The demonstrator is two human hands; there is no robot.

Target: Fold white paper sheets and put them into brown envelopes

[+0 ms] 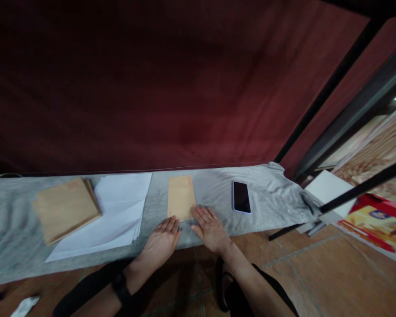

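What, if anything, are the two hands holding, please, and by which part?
Nothing seems gripped: the left hand rests at the near left corner of the envelope, the right hand at its near right corner.

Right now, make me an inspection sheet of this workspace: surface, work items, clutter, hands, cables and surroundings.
Surface: grey cloth, wrinkled toward the right end.
Job's things: tan paper piece, envelope-like, flat between stack and phone; brown paper stack at left, uneven, partly over white sheets.
Clutter: phone, dark screen up, right of the tan piece.
Grip: left hand and right hand open, fingers at the tan piece's near left and near right corners.
Cables: pale cord-like loop at far left; too blurred to identify.
Surroundings: dark red curtain behind, tiled floor below, red-and-yellow box at right.
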